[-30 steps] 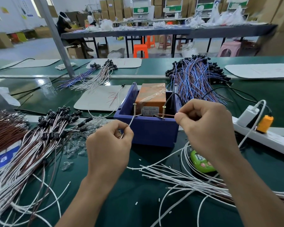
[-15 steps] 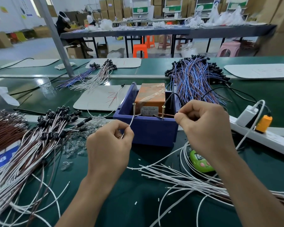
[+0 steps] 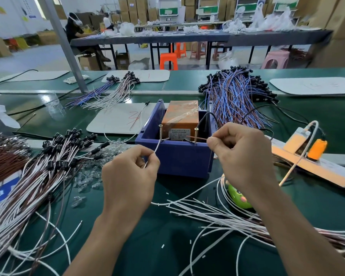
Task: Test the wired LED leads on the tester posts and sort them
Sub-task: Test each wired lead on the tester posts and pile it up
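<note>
Capped pile [image 3: 48, 166]: well left of the blue box [image 3: 177, 162], white and brown leads fanned with their black caps toward the box. Judged a sorted or waiting stack, kept off the testing spot.
Clear LEDs [image 3: 92, 172]: loose heap between that pile and the box's left wall.
Left hand [image 3: 127, 176]: just in front of the box's left corner, thumb and forefinger closed on the white lead [image 3: 157, 146], the other fingers curled under. It holds close to the tip, likely to steer the bare end.
Left post [image 3: 160, 132]: upright screw on the box's front rim. The white lead's end meets its base.
Orange unit [image 3: 179, 116]: inside the box, behind both posts, probably the supply.
Right post [image 3: 196, 134]: on the same rim, to the right. The brown lead [image 3: 201, 138] lies across it.
Right hand [image 3: 241, 154]: at the box's right corner, fingertips pinching the brown lead, pulling it level against the post.
Test: both contacts appear made. The LED end is hidden, so I cannot tell the result.
Loose leads [image 3: 227, 218]: spread in front and right of the box, within the right hand's reach.
Power strip [image 3: 307, 166]: right of the box.
</note>
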`<action>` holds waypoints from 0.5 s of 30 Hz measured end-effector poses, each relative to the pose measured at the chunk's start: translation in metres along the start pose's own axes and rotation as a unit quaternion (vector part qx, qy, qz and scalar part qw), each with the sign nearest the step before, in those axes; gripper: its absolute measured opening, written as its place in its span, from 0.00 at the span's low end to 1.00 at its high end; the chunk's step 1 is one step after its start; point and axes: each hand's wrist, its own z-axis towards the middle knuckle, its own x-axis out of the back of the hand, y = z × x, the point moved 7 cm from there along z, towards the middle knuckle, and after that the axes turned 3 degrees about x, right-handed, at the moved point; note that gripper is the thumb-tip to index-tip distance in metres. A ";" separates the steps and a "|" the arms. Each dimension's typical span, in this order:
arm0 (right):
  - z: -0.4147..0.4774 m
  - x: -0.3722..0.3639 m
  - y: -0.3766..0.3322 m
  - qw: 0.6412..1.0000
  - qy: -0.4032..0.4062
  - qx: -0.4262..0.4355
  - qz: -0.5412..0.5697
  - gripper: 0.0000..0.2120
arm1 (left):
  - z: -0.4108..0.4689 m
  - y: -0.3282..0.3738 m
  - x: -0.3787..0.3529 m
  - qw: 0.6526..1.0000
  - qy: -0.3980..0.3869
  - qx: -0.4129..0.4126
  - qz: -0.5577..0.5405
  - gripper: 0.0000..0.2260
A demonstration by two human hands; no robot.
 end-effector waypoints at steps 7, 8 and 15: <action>0.001 0.007 -0.010 1.000 -0.020 -0.004 -0.020 0.09 | 0.000 -0.003 0.002 1.000 0.002 0.010 -0.019 0.09; 0.002 0.010 -0.014 0.999 -0.033 -0.003 -0.022 0.09 | -0.001 -0.005 0.003 0.999 0.002 0.019 -0.037 0.06; -0.001 0.033 -0.026 0.959 -0.227 -0.033 -0.164 0.10 | -0.013 0.007 0.015 0.934 -0.003 0.051 -0.353 0.08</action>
